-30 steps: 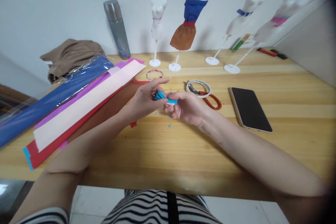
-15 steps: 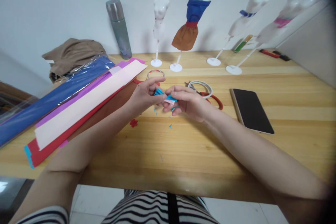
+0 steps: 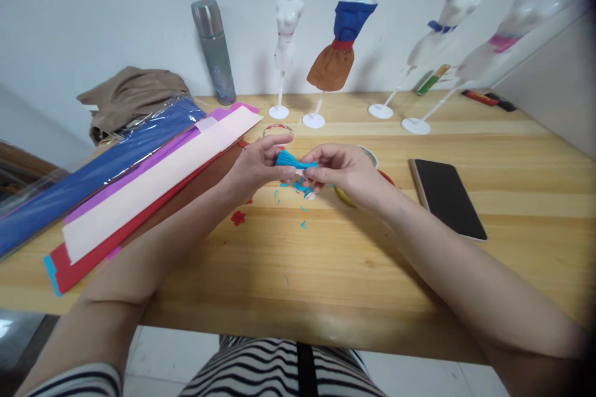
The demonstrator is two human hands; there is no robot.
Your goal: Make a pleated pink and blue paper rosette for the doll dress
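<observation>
Fingers [image 3: 274, 142] of the left hand [image 3: 254, 169] and the right hand [image 3: 348, 175] are closed, pinching the blue pleated paper strip [image 3: 288, 159] at opposite ends. It is held just above the tabletop [image 3: 326, 273], midway along, nearer the far edge. Long axis runs parallel to the near edge; fanned end points left, narrow end right. Risk, as judged: a slack pinch lets the pleats spring open; pulling apart could tear the thin paper.

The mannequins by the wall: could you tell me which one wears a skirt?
The second mannequin from the left, in a blue top and brown skirt; the other three show only thin coloured bands.
</observation>
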